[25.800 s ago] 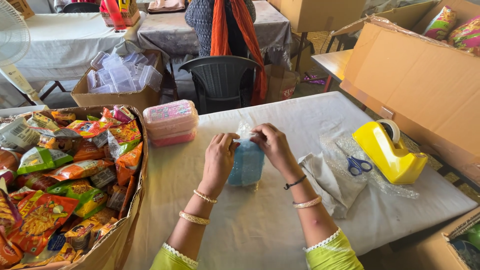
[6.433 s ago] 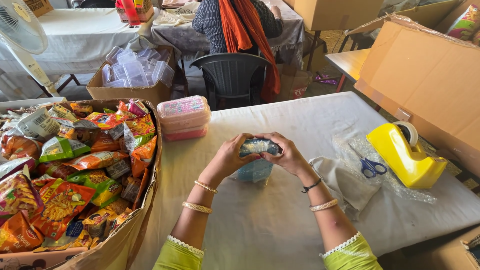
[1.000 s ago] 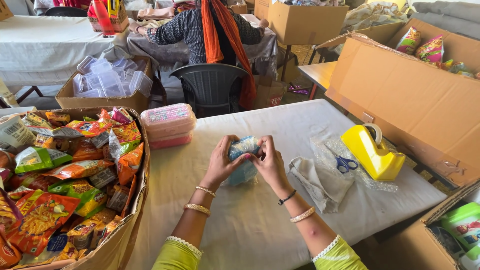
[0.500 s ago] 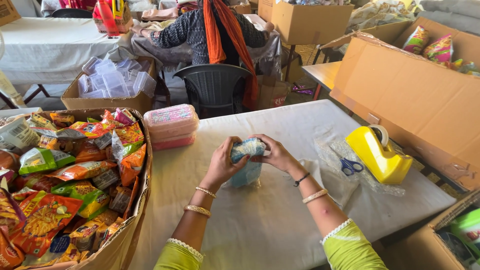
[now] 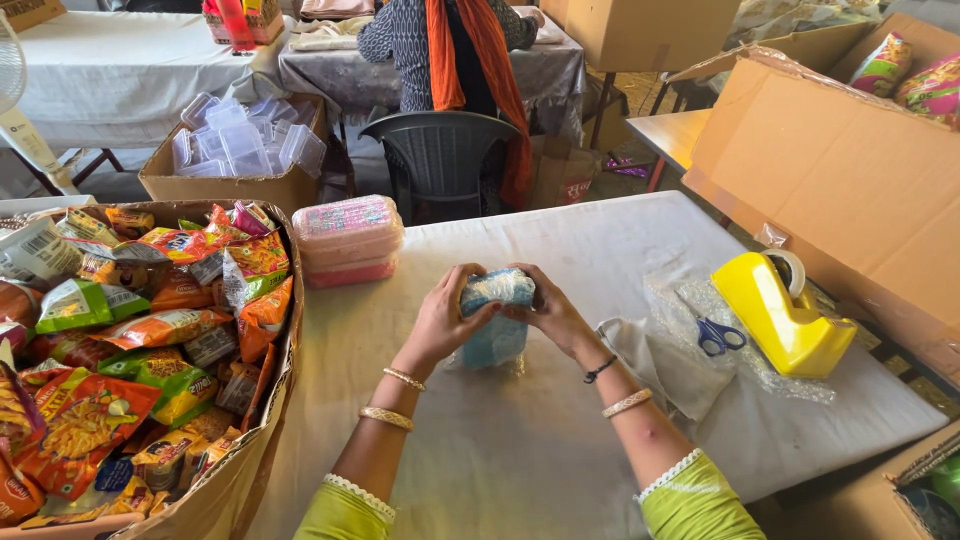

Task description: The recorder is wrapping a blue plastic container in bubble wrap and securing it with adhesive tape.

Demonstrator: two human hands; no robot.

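While the left hand and right hand clasp the blue wrapped bundle upright for wrapping, the yellow tape dispenser waits at three o'clock (scissors beside).

Bare tablecloth lies open in front of and below the left hand and right hand. Leftward, the carton of snack packets blocks the way; behind stand stacked lidded containers; rightward lie plastic bags, scissors and a yellow tape dispenser.
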